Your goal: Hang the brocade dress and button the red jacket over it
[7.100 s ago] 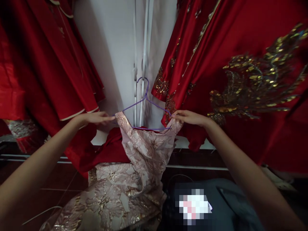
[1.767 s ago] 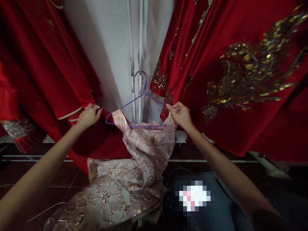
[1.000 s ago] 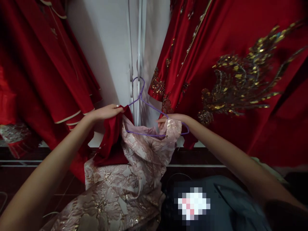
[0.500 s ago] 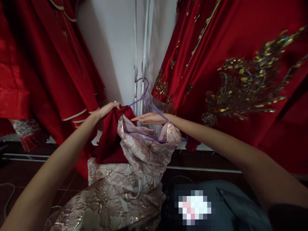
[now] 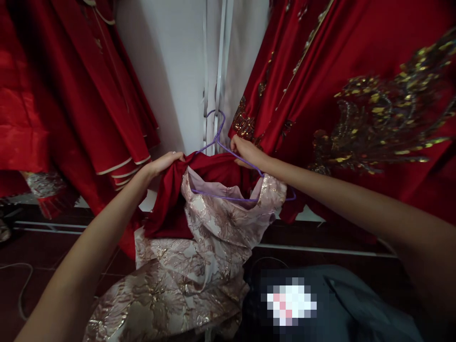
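Observation:
A pale pink and gold brocade dress (image 5: 221, 228) hangs on a purple hanger (image 5: 217, 138), whose hook is caught on a white metal upright. A plain red cloth (image 5: 217, 168) stretches behind the dress's neckline and drapes down its left side. My left hand (image 5: 166, 163) is closed on the cloth's upper left edge, left of the hanger. Over on the right, my right hand (image 5: 247, 151) is closed on the cloth's other end, behind the hanger's right arm. Its fingertips are partly hidden.
Red garments (image 5: 85, 95) with pale trim hang at left. Another red garment (image 5: 374, 57) with gold sequins (image 5: 384, 123) hangs close to my right arm. White rails (image 5: 221, 57) stand against the wall. Low down lies dark grey fabric (image 5: 342, 299) beside a blurred-out patch.
My right hand has gone from flat and open behind the hanger to closed, farther right and higher. The red cloth now spans between both hands. My left hand keeps its grip.

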Tool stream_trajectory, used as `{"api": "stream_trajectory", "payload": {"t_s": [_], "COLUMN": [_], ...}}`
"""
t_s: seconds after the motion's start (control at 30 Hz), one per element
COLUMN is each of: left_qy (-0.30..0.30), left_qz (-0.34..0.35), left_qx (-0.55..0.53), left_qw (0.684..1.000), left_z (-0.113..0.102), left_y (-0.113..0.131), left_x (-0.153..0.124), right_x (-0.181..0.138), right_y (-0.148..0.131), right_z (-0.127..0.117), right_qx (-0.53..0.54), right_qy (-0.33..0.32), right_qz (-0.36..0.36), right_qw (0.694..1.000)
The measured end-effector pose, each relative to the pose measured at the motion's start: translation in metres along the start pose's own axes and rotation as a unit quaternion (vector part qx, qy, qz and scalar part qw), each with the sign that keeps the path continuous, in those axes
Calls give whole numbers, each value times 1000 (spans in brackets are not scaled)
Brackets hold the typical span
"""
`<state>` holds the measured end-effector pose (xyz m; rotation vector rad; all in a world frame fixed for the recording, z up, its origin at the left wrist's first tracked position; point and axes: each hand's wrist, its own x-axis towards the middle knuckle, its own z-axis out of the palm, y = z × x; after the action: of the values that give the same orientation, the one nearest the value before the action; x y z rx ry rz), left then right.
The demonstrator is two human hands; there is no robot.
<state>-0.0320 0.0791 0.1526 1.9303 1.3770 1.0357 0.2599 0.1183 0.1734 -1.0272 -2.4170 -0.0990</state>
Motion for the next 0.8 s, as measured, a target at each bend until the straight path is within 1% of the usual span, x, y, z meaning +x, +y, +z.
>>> {"api": "stream_trajectory", "payload": {"t_s": [0.1, 0.17, 0.23, 0.3, 0.4, 0.43, 0.47, 0.53, 0.6, 0.67, 0.7, 0.8], "left_qy": [-48, -58, -65, -71, -81, -76, -64, -35, -15, -14, -17, -25], "left_qz": [-50, -57, -53, -39, -13, -6, 0, 15, 35, 63, 77, 110], "left_qx": [-65, -81, -80, -66, -31, -20, -11, 0, 10, 25, 35, 67], "left_qw": [995, 993, 993, 995, 996, 997, 998, 999, 999, 998, 996, 991], "left_z": [2, 3, 3, 4, 5, 6, 7, 9, 11, 13, 13, 15], "left_y": [-5, -7, -7, -8, -10, -11, -13, -16, -17, -17, -17, -15], "left_x": [2, 2, 2, 2, 2, 1, 1, -2, -5, -8, -9, -11], "right_x": [-13, -24, -36, -49, -71, -77, -84, -94, -103, -109, -111, -114], "right_y": [15, 26, 38, 47, 45, 39, 31, 15, 1, -5, -6, -1], "right_z": [-11, -20, -33, -47, -65, -69, -72, -76, -77, -75, -73, -68], "right_qx": [-69, -106, -151, -197, -257, -266, -262, -223, -155, -114, -113, -173], "right_qy": [-14, -30, -43, -73, -125, -130, -130, -127, -159, -209, -230, -259], "right_qz": [61, 111, 152, 191, 268, 279, 273, 244, 224, 227, 230, 264], "right_qw": [996, 988, 976, 959, 920, 914, 916, 935, 949, 944, 939, 913]}}
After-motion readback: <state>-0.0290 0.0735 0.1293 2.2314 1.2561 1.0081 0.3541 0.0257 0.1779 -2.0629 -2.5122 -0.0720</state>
